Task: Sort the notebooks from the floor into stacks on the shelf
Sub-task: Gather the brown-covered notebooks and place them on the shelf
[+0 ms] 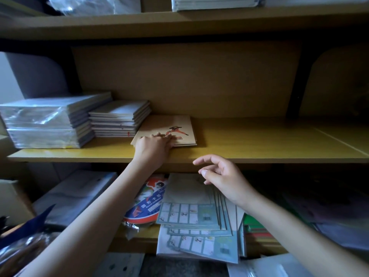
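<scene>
Three piles on the shelf point(259, 140): a wrapped stack point(50, 120), a grey stack point(119, 118), and a thin tan pile point(159, 122) just beside the grey one, close to the front edge. Left hand point(153, 144) laid on the tan cover, fingers flat and pressing, not clasping. Right hand point(221, 174) below the shelf edge, fingers loose, holding nothing, over fanned notebooks point(191, 216) lower down. Likely risks: shoving the tan pile askew against the grey stack, dragging it off the front edge on withdrawal, or scattering the slippery fan with a careless grab.
</scene>
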Action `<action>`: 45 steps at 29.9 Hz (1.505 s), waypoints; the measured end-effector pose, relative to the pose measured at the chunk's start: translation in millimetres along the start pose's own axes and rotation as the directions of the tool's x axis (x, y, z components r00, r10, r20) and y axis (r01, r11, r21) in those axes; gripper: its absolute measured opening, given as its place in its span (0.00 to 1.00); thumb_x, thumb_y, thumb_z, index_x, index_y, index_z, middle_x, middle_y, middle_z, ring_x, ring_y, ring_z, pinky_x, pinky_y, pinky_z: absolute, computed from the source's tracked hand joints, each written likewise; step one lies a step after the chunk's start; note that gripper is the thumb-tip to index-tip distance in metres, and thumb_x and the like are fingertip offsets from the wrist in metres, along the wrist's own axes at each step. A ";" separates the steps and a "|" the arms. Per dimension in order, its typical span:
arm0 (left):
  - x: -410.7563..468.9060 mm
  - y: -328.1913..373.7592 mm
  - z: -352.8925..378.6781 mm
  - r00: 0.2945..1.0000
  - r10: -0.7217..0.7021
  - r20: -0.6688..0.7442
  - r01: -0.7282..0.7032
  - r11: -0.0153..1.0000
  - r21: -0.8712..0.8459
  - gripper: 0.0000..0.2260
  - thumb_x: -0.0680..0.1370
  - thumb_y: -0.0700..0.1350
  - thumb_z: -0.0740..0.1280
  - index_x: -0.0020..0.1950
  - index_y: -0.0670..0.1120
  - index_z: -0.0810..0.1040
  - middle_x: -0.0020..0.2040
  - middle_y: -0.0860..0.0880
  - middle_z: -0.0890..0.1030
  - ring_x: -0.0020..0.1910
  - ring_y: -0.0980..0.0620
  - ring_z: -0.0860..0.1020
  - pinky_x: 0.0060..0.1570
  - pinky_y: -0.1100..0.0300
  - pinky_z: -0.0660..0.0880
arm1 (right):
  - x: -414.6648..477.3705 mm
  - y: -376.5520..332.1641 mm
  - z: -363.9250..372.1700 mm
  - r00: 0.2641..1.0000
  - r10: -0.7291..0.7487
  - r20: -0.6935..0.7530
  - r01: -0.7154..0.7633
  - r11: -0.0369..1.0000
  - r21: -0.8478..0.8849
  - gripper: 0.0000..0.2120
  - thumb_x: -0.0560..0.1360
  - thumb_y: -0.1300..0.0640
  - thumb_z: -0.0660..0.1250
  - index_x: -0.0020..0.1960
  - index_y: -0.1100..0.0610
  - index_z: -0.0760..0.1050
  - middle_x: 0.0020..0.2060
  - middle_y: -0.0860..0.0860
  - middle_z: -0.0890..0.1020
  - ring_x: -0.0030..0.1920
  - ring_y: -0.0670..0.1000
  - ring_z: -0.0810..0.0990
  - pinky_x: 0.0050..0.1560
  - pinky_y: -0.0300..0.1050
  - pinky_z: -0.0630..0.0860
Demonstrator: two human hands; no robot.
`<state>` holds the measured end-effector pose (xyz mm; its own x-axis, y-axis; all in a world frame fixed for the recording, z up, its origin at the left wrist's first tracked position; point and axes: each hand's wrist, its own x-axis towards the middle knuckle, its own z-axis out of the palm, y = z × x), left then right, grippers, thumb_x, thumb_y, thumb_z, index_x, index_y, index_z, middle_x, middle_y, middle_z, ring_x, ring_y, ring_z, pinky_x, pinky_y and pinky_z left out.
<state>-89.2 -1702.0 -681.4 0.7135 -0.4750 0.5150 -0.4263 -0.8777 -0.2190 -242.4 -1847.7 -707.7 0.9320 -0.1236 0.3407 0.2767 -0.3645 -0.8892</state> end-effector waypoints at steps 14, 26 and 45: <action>-17.9 8.6 13.8 0.982 -0.130 -0.134 0.066 0.914 -0.400 0.22 0.76 0.48 0.55 0.70 0.47 0.68 0.70 0.40 0.68 0.68 0.40 0.66 0.67 0.49 0.60 | -31.5 2.3 -21.9 0.996 0.094 -0.001 -0.094 0.995 -0.026 0.11 0.77 0.68 0.60 0.48 0.55 0.78 0.47 0.51 0.81 0.41 0.45 0.79 0.41 0.35 0.77; -219.7 124.8 68.1 0.825 0.545 0.146 -0.379 0.727 -0.573 0.19 0.71 0.49 0.63 0.61 0.45 0.72 0.60 0.44 0.73 0.58 0.42 0.73 0.56 0.52 0.66 | -156.1 79.9 -42.5 0.886 0.428 0.177 -0.400 0.900 -0.173 0.14 0.76 0.72 0.58 0.44 0.56 0.75 0.37 0.51 0.79 0.31 0.38 0.76 0.35 0.29 0.71; -343.3 186.7 102.2 0.606 0.402 0.686 0.060 0.837 -0.543 0.42 0.62 0.50 0.78 0.69 0.42 0.59 0.65 0.43 0.65 0.64 0.44 0.67 0.60 0.54 0.67 | -292.4 123.2 -17.5 0.463 0.825 0.326 -0.567 0.558 -0.606 0.33 0.77 0.49 0.62 0.77 0.53 0.50 0.74 0.51 0.61 0.73 0.49 0.60 0.69 0.43 0.61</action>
<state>-357.0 -1709.3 -983.8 0.6427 -0.6842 -0.3447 -0.6163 -0.7290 0.2978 -485.0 -1872.7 -911.5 0.7356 -0.0570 -0.6751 -0.5162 -0.6926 -0.5039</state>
